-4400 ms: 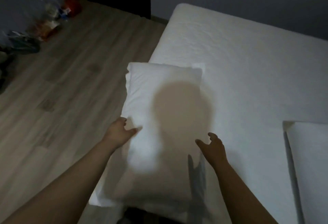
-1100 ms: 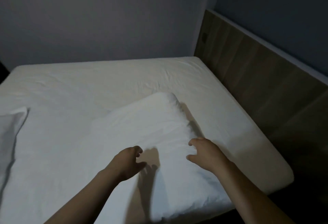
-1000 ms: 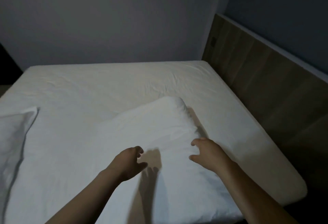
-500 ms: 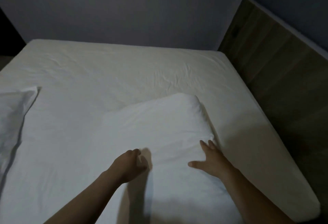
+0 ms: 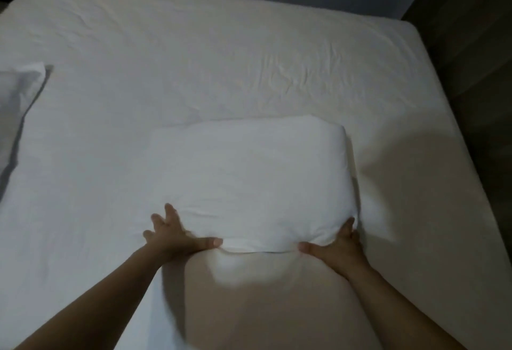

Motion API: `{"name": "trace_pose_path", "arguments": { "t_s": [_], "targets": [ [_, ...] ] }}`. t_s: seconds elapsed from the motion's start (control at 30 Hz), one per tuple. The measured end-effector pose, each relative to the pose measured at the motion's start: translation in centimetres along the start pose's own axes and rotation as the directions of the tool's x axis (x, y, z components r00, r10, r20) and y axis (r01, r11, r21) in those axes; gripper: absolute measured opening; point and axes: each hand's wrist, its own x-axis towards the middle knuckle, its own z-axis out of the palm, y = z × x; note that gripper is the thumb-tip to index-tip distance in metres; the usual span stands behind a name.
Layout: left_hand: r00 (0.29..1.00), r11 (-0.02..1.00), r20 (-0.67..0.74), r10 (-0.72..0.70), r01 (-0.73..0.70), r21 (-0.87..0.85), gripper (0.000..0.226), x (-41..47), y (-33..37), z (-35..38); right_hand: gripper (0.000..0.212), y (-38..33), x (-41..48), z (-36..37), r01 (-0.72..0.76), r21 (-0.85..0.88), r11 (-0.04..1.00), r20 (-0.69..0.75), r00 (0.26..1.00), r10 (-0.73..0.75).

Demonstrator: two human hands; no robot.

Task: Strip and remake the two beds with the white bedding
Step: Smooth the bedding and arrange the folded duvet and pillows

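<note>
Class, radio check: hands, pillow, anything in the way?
Left hand flat on near edge of plump white pillow. Right hand against its right corner. Nothing blocking.

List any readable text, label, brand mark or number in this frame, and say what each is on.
None can be read. The pillow, the second pillow at the left edge, the fitted sheet and the wooden panel beside the bed show no print, tag or logo. The light is dim, so a faint mark could go unseen.

I reach forward: my left hand point(image 5: 177, 234) lies flat, fingers point(image 5: 169, 211) spread; my right hand point(image 5: 339, 248) is flat too, thumb out.
</note>
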Motion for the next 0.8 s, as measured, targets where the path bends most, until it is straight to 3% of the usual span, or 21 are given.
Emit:
{"name": "trace_pose_path", "arguments": {
  "t_s": [0.3,0.5,0.7,0.8],
  "targets": [
    [0.995,0.992,-0.002,-0.102,0.101,-0.073,0.164,6.4,-1.5,1.6,0.175,0.1,5.9,3.1,-0.044,0.084,0.996,0.001,0.999,0.044],
    [0.986,0.987,-0.076,-0.147,0.142,-0.068,0.175,8.5,-3.4,2.1,0.170,0.7,7.9,3.5,-0.057,0.084,0.995,0.007,0.998,0.056],
    [0.976,0.954,-0.072,-0.207,0.184,-0.237,0.178,9.8,-5.7,1.2,0.167,1.2,8.5,3.5,-0.033,0.145,0.989,-0.032,0.999,0.038],
    [0.982,0.952,-0.065,-0.177,0.154,-0.264,0.168,9.8,-5.6,1.6,0.162,1.7,9.0,3.8,0.002,0.181,0.983,-0.022,1.000,0.002]
  ]
}}
